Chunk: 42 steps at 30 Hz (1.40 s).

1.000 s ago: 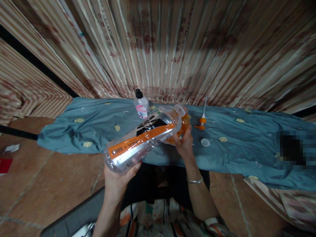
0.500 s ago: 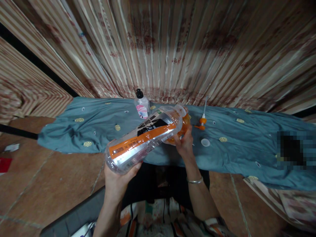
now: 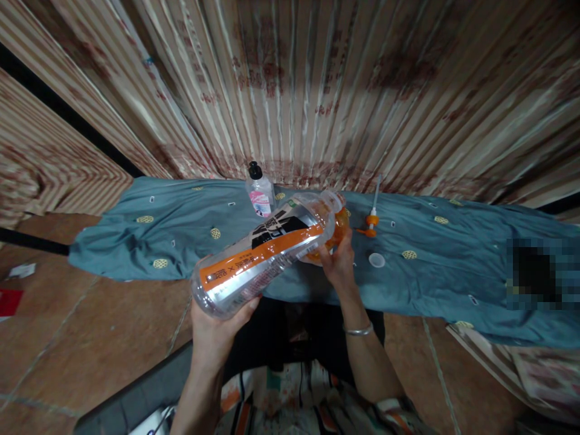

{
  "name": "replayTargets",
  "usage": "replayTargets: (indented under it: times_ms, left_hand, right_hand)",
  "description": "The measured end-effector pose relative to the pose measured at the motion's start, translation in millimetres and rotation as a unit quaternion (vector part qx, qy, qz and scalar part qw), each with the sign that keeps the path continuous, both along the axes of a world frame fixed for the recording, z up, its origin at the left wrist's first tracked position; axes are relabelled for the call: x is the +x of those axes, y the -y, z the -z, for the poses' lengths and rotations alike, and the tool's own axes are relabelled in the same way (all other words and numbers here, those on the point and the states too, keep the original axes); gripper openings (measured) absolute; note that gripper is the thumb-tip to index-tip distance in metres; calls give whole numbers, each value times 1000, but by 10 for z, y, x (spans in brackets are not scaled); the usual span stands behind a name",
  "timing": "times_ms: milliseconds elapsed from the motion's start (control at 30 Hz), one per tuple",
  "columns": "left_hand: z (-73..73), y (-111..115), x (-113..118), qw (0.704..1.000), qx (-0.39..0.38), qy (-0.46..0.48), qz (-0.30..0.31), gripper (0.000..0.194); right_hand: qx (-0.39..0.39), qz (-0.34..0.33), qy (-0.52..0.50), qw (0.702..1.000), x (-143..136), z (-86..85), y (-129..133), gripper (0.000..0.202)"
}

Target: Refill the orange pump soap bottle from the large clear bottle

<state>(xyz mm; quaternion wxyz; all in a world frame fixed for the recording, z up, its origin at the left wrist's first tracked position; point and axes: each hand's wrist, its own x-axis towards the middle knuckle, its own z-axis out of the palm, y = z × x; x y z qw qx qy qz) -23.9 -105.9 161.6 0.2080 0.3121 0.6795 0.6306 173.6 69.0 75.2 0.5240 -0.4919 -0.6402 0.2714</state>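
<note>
- Fingers of the left hand are wrapped round the base end of a large clear bottle; the thumb shows along its near side, the others are mostly hidden behind it.
- Fingers of the right hand are closed round an orange bottle, partly covered by the large clear bottle's shoulder.
- Large clear bottle slants upward and to the right, its neck overlapping the top of the orange bottle in view; whether the two mouths touch cannot be told.
- Near edge of the bench runs just ahead of the lap, and the large clear bottle's base reaches back across it in view.
- Far edge runs along a striped curtain; close to it stands a small bottle with a black top, left of the large clear bottle's neck.
- White disc lies just right of the right hand, and an orange pump lies beyond it, tube toward the curtain.
- Patterned cloth stretches left from the small bottle, and right from the disc to a blurred dark patch.
</note>
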Motion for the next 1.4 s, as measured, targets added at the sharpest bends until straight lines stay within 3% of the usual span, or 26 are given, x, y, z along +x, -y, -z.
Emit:
replayTargets:
  times_ms: [100, 400, 933, 1167, 1400]
  left_hand:
    - [-22, -11, 1, 999, -7, 48, -4, 95]
    - [-80, -23, 7, 999, -16, 50, 3, 103]
    - [-87, -26, 15, 998, -11, 55, 2, 105]
    - [-60, -4, 18, 999, -10, 34, 10, 93]
    - [-78, -1, 14, 999, -16, 36, 5, 96]
  right_hand:
    - [-2, -2, -3, 1000, -1, -14, 3, 67]
    - [-6, -2, -1, 1000, 4, -30, 3, 67]
    - [-4, 7, 5, 1000, -2, -60, 13, 64]
    - [-21, 0, -9, 1000, -5, -76, 13, 65]
    - [-16, 0, -8, 1000, -3, -70, 17, 65]
